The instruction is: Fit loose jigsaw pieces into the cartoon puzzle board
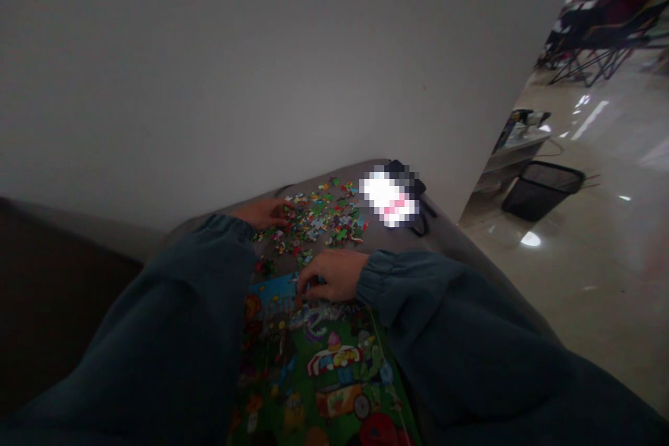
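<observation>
A scattered heap of small multicoloured jigsaw pieces [321, 217] lies on a grey surface [418, 233]. My left hand [264, 214] reaches in from the left, its fingertips at the heap's left edge. My right hand [334, 275] curls downward over the top edge of an assembled, colourful cartoon jigsaw picture [318, 369]. Its fingertips hide whatever lies beneath them, so any held piece is out of sight. A small dark cluster of pieces [265, 266] sits just left of that hand.
Past the heap, a pixelated bright object [389, 195] rests on a black bag [412, 181]. A plain wall [209, 70] rises behind. Beyond the surface's right edge are a glossy floor [548, 272], a black mesh wastebasket [541, 188], and a folding chair [585, 63].
</observation>
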`<state>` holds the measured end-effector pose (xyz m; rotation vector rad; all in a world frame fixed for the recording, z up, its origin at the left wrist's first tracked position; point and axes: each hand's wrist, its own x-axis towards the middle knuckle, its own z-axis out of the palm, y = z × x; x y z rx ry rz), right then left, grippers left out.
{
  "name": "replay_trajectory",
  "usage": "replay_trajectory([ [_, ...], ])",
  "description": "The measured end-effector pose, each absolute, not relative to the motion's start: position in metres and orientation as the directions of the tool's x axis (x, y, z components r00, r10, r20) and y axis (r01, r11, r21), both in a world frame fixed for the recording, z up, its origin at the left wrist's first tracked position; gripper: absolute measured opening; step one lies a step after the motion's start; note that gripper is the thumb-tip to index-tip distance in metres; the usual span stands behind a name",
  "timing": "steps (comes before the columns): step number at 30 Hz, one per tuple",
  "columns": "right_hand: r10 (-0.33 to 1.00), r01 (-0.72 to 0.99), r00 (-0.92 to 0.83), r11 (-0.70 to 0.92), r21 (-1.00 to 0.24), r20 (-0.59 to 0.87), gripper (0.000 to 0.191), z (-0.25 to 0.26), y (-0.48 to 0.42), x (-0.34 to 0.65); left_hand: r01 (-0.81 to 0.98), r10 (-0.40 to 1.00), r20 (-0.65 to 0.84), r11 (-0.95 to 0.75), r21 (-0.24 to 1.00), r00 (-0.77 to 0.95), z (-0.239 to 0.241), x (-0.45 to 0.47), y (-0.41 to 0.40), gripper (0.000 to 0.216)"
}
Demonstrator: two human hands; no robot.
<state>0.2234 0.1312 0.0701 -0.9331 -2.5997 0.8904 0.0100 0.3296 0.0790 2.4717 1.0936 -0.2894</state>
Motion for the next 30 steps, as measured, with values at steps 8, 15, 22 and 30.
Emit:
replay_trajectory([
  [8, 0.635, 0.426, -0.769, 0.593, -0.683, 0.071, 0.016, 0.062, 0.127, 0.221, 0.767, 0.676, -0.363, -0.556, 0.320, 0.642, 0.078, 0.006, 0.326, 0.073],
  [15, 0.612, 0.437, -0.784, 0.665, -0.606, 0.106, 0.024, 0.058, 0.128, 0.221, 0.783, 0.752, -0.240, -0.542, 0.305, 0.614, 0.087, -0.008, 0.324, 0.064],
  [22, 0.606, 0.499, -0.795, 0.650, -0.573, -0.005, 0.031, 0.064, 0.129, 0.221, 0.811, 0.816, -0.161, -0.487, 0.325, 0.555, 0.096, -0.022, 0.322, 0.050],
  [30, 0.659, 0.554, -0.753, 0.625, -0.549, -0.010, 0.028, 0.066, 0.123, 0.219, 0.833, 0.845, -0.111, -0.481, 0.273, 0.524, 0.058, 0.009, 0.323, 0.055],
])
